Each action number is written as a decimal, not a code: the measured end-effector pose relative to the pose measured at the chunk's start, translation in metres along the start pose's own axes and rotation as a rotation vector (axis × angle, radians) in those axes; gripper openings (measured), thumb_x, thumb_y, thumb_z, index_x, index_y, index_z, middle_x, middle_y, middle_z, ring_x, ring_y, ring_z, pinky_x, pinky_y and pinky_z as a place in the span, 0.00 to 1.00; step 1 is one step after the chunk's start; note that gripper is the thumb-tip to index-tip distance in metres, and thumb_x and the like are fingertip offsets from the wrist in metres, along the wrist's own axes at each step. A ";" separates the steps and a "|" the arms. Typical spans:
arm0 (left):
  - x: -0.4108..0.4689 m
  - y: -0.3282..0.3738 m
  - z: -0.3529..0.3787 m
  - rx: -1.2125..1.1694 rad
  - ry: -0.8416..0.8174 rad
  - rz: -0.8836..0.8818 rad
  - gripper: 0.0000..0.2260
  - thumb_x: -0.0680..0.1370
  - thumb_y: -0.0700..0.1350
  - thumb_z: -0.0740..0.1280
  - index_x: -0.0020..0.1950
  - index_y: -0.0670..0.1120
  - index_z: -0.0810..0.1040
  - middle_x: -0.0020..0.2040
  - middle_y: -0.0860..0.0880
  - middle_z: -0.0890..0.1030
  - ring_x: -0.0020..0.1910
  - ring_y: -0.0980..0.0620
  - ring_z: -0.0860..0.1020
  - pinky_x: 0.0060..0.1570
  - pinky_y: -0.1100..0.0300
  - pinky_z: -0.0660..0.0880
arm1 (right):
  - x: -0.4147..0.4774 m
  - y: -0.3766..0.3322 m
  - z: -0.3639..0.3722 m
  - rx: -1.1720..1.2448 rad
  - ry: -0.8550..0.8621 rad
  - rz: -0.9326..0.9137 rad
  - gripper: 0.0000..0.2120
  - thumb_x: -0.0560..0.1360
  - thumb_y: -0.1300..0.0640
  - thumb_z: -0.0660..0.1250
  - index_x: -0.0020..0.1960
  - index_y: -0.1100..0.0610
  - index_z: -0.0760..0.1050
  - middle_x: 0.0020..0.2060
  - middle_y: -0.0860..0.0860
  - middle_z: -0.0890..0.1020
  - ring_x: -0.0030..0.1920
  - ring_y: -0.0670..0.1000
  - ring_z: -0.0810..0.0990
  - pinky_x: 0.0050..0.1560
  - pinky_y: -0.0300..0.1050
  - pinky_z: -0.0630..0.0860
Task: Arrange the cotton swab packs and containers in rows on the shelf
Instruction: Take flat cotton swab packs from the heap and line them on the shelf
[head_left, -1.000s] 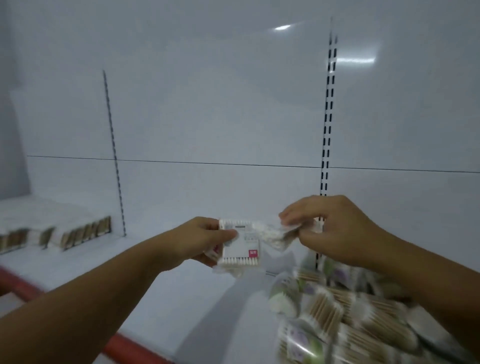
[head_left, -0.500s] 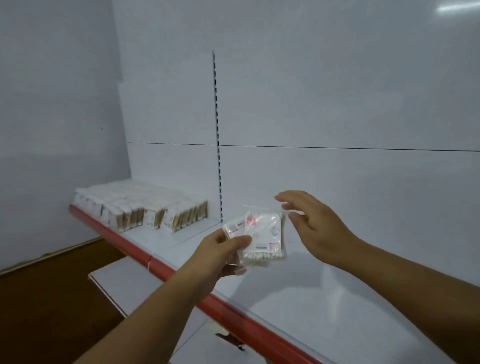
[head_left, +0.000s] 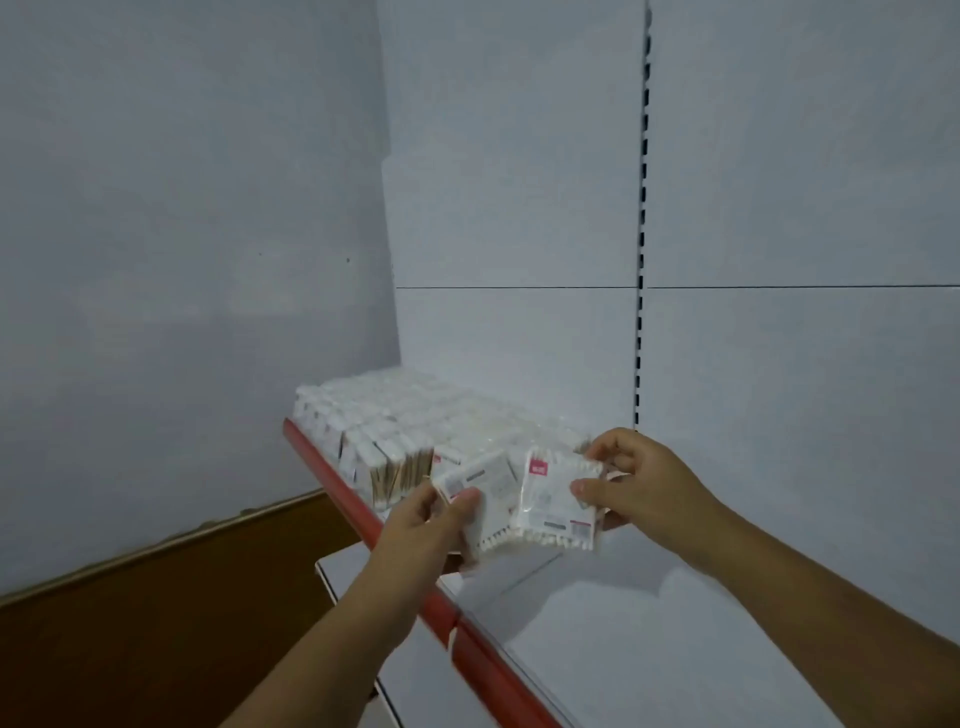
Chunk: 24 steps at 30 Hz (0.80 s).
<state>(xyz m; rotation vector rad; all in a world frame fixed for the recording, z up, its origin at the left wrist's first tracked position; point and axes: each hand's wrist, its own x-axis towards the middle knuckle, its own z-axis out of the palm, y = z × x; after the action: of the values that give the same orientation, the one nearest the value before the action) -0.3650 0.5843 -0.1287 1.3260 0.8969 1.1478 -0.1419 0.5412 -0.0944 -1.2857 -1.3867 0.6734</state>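
My left hand (head_left: 427, 525) grips a flat clear pack of white cotton swabs (head_left: 485, 493) by its lower left corner. Beside it, my right hand (head_left: 634, 483) pinches a second swab pack (head_left: 548, 506) with a pink label at its right edge. Both packs hang side by side, touching, just above the white shelf (head_left: 649, 623) near its red front edge (head_left: 483, 654). Rows of standing swab packs (head_left: 395, 431) fill the shelf's left end, directly behind the two held packs.
A grey wall closes the left side. The white back panel carries a slotted upright (head_left: 643, 234). A lower white shelf (head_left: 337, 566) juts out under the red edge, above a brown floor (head_left: 156, 623). Bare shelf surface stretches to the right of my hands.
The view has swung left, toward the stocked rows. My right hand, open half a second ago, has taken one pack, so each hand now holds a pack close to the rows.
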 end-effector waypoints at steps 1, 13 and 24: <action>0.011 -0.001 -0.013 -0.011 0.052 0.020 0.10 0.77 0.49 0.68 0.56 0.49 0.80 0.50 0.47 0.85 0.47 0.46 0.84 0.44 0.51 0.82 | 0.014 0.004 0.007 0.019 0.045 -0.010 0.11 0.69 0.65 0.74 0.43 0.57 0.73 0.42 0.57 0.83 0.34 0.51 0.83 0.32 0.46 0.81; 0.121 -0.015 -0.065 0.002 -0.126 0.064 0.06 0.79 0.46 0.65 0.48 0.47 0.81 0.44 0.45 0.85 0.43 0.45 0.84 0.45 0.51 0.79 | 0.107 0.073 0.095 -0.996 0.114 -0.218 0.13 0.68 0.40 0.71 0.44 0.49 0.78 0.49 0.44 0.72 0.48 0.44 0.70 0.44 0.37 0.68; 0.176 0.006 -0.074 0.148 -0.470 0.119 0.19 0.72 0.68 0.59 0.48 0.59 0.82 0.45 0.50 0.85 0.46 0.48 0.84 0.47 0.50 0.80 | 0.110 -0.010 0.109 -0.476 0.091 -0.113 0.17 0.63 0.42 0.76 0.47 0.42 0.73 0.43 0.38 0.81 0.39 0.40 0.82 0.34 0.37 0.79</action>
<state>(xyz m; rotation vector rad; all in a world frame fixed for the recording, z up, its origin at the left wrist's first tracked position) -0.3942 0.7720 -0.1072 1.6986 0.5702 0.8135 -0.2291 0.6684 -0.0790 -1.5689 -1.5861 0.2057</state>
